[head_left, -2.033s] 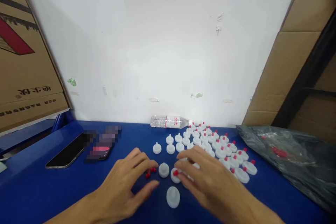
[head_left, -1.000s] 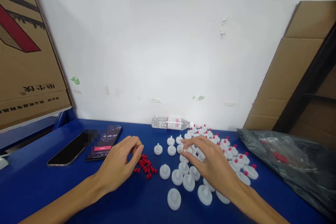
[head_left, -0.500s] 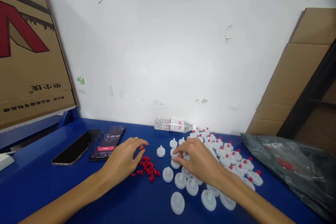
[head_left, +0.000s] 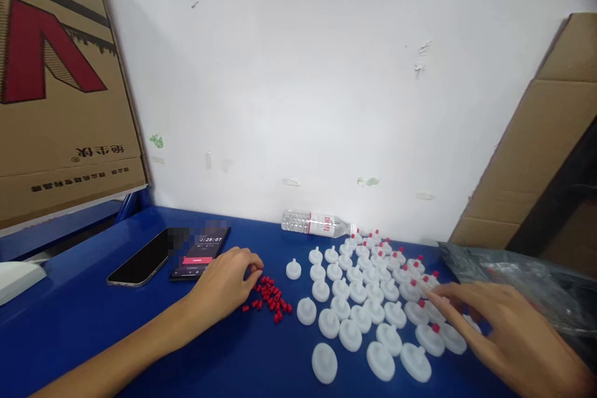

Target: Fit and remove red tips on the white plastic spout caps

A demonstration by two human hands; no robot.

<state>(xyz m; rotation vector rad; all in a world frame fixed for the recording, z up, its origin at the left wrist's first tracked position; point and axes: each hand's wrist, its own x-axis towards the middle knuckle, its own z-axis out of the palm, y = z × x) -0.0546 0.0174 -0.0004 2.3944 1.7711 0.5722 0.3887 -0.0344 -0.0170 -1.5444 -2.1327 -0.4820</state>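
Note:
My left hand is closed in a pinch at the back edge of a small heap of red caps. A red cap seems to be in its fingertips, mostly hidden by them. Right of the heap, many white round pieces with upright spouts stand on the blue table. Those at the back and right carry red caps on their spouts, such as the capped piece. My right hand reaches over these capped pieces, blurred, with thumb and fingers stretched toward them. Whether it grips one I cannot tell.
Two phones lie at the left: a dark phone and a phone with a lit timer. A clear bottle lies along the wall. A grey plastic bag lies at the right, and a cardboard box stands at the left.
My right hand has swept right, from above the uncapped white pieces to the capped ones. My left hand stays by the red caps, its fingers more closed. The view has turned slightly left.

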